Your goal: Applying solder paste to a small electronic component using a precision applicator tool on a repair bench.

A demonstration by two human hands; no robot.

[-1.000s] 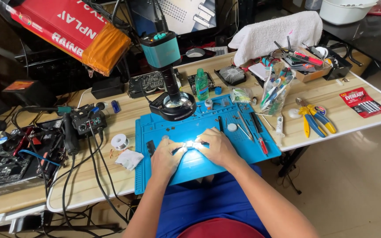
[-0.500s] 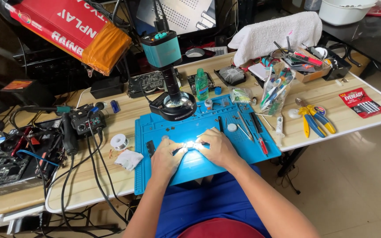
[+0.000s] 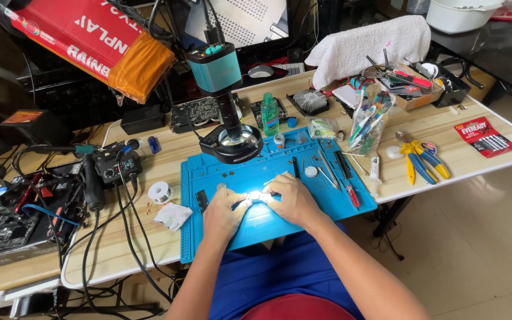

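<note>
You're on a matt blue rubbery mat (image 3: 327,207), laid over a pale wood-grain table (image 3: 445,172) with a smooth finish. Microscope (image 3: 223,89): teal plastic head, glossy black ring. Towel (image 3: 368,47) is rough white cloth. Pliers (image 3: 419,160) have smooth yellow and blue plastic grips. Solder spool (image 3: 161,191) shows shiny metal wire.

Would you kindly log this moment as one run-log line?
left hand: on small lit part | right hand: on same part | surface: blue work mat | overhead: microscope
</note>
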